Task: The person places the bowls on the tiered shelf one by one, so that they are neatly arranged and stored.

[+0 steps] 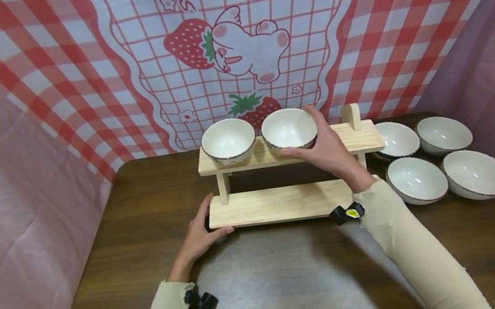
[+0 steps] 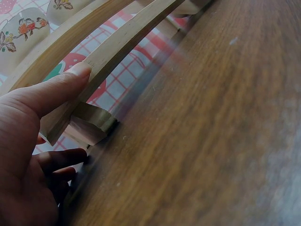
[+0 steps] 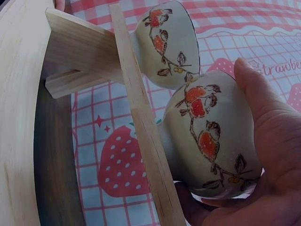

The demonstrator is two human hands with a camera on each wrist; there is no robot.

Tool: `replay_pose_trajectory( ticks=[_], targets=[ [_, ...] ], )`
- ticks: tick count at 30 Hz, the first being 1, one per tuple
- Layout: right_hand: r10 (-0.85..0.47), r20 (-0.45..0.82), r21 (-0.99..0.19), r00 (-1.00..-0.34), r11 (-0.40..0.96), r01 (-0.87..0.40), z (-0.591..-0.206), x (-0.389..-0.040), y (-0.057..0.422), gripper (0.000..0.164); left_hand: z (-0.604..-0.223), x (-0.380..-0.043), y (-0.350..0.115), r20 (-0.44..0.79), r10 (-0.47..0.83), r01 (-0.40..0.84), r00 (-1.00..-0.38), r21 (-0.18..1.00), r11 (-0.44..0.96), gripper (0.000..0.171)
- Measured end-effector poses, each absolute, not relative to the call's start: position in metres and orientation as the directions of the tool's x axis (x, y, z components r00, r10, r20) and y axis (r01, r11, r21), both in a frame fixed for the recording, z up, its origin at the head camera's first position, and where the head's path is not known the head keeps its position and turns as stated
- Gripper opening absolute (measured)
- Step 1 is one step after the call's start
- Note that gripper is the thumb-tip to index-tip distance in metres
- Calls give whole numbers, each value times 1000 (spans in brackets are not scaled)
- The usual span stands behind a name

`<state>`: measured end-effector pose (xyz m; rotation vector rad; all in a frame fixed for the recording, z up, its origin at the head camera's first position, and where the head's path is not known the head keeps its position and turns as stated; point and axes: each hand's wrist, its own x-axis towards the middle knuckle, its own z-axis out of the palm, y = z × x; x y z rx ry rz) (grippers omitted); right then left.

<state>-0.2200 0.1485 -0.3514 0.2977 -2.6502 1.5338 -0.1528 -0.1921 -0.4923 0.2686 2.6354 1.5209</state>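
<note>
A two-tier wooden shelf (image 1: 282, 204) stands on the table. My left hand (image 1: 199, 235) holds the left end of its lower board, thumb (image 2: 77, 70) on the board and the other fingers curled near the end foot. On the upper board, my right hand (image 1: 328, 149) grips a white bowl (image 1: 289, 129) by its right side; the bowl's base is at the board. A second bowl (image 1: 229, 140) sits to its left on the same board. Painted red birds and branches decorate the gripped bowl (image 3: 211, 136) in the right wrist view.
Several more bowls (image 1: 477, 174) stand on the table to the right of the shelf. A red-and-white strawberry cloth (image 1: 247, 45) hangs behind, and pink cloth (image 1: 24, 205) hangs at the left side. The brown table (image 1: 135, 232) has a grey sheen in front.
</note>
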Motion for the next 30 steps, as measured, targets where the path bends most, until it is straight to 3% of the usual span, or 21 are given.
replay_pose_trajectory(
  ticks=[30],
  targets=[
    [-104,144,-913,-984,369,-173,-348,-199,174,100,-491,-152,-192,-5,182,87,-983,866,493,104]
  ],
)
